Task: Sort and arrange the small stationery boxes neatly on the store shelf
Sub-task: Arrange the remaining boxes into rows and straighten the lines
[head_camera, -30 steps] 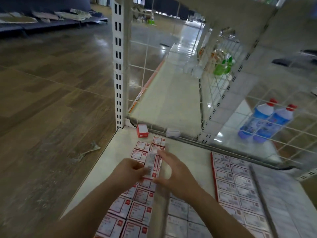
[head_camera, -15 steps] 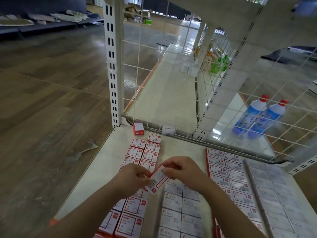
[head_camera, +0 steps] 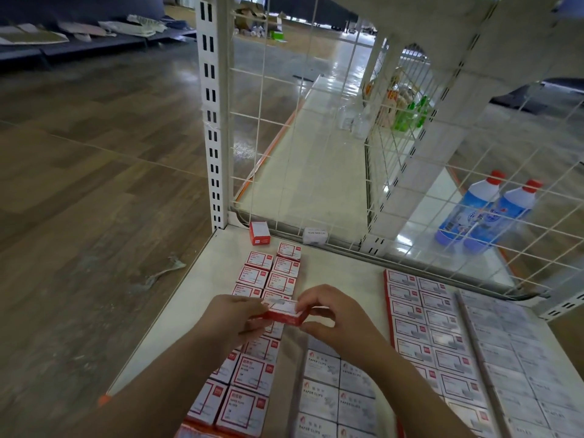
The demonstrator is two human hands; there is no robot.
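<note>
Small box [head_camera: 283, 312] between both hands (pinched)

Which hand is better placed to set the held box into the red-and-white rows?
Left, probably. Both hands pinch the red box, but the left hand is directly over the red-and-white rows, while the right hand hangs over the grey boxes.
</note>
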